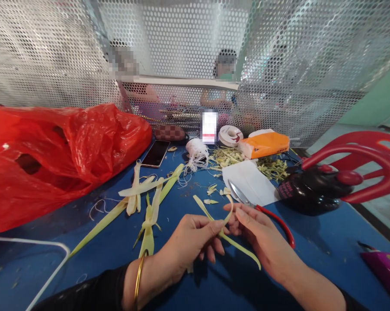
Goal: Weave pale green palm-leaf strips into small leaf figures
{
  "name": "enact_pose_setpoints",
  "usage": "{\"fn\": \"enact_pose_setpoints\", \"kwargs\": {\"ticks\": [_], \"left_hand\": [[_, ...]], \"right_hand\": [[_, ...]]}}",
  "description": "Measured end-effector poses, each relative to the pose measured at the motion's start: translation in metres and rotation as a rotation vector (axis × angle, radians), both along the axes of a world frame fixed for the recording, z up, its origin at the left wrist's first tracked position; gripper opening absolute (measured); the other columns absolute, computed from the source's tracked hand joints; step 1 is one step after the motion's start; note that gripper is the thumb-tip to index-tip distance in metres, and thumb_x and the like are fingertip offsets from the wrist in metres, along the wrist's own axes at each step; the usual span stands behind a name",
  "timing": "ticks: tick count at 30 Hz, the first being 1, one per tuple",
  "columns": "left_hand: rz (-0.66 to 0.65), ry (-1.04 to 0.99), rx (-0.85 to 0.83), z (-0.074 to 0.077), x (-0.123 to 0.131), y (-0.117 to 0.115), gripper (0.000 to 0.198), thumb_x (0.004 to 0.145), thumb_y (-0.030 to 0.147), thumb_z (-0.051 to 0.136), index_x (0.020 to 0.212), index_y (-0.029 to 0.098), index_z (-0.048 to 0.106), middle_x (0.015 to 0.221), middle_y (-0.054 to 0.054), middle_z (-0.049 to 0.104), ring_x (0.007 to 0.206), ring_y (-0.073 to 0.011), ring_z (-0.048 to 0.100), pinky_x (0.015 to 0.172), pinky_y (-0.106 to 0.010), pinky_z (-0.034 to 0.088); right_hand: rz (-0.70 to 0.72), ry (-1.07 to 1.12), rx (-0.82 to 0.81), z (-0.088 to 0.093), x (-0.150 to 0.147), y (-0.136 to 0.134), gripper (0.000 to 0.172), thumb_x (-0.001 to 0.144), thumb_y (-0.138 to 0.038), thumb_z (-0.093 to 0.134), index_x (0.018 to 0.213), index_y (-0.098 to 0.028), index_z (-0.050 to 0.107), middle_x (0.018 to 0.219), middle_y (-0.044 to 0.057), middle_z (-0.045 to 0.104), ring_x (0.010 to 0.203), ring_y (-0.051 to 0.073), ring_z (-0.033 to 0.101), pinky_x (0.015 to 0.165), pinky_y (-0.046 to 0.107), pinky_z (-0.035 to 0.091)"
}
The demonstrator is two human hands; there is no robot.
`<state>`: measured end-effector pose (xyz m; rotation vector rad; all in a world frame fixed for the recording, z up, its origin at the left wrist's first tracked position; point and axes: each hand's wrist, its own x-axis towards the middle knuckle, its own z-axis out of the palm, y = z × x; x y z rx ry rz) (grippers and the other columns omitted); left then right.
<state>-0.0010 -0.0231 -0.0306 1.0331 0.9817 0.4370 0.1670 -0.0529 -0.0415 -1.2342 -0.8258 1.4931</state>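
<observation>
Yellow-green, the narrow, curling leaf strip [243,249] sits left of the red-handled metal scissors [263,210], pinched between the thumb and fingers of the left hand [195,239]; too hard a tug could split it. At its upper curl are the fingertips of the right hand [261,233]; whether they pinch, I cannot tell. Swinging outward, that hand could knock the scissors. Beyond and left of them, loose white thread [197,153] could tangle if snagged.
</observation>
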Motion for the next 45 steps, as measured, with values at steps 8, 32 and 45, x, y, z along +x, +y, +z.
{"fn": "enact_pose_setpoints", "kwargs": {"ticks": [8, 32, 45], "left_hand": [[-0.089, -0.042, -0.074, -0.004, -0.001, -0.002, 0.042, 0.077, 0.055, 0.058, 0.079, 0.013, 0.065, 0.054, -0.001, 0.065, 0.039, -0.0065, 0.053, 0.039, -0.015, 0.030], [-0.196, -0.043, 0.037, 0.001, -0.001, -0.008, 0.026, 0.078, 0.035, 0.057, 0.062, 0.015, 0.060, 0.043, 0.002, 0.058, 0.035, -0.0056, 0.039, 0.043, -0.018, 0.030], [0.043, -0.093, -0.011, 0.000, -0.001, 0.001, 0.037, 0.079, 0.048, 0.058, 0.072, 0.011, 0.065, 0.058, -0.003, 0.064, 0.046, -0.0091, 0.058, 0.045, -0.018, 0.038]], "right_hand": [[0.094, -0.138, 0.077, 0.006, -0.008, -0.002, 0.023, 0.079, -0.035, 0.069, 0.066, -0.017, 0.062, 0.060, -0.003, 0.055, 0.060, 0.010, 0.050, 0.058, 0.021, 0.039], [-0.034, -0.273, 0.163, -0.005, -0.007, -0.004, 0.020, 0.078, -0.033, 0.067, 0.066, -0.018, 0.065, 0.059, -0.003, 0.056, 0.056, 0.011, 0.048, 0.056, 0.023, 0.038], [0.327, -0.569, 0.147, 0.009, 0.005, -0.002, 0.037, 0.090, -0.046, 0.050, 0.068, -0.018, 0.056, 0.064, -0.002, 0.055, 0.062, 0.013, 0.050, 0.057, 0.023, 0.038]]}}
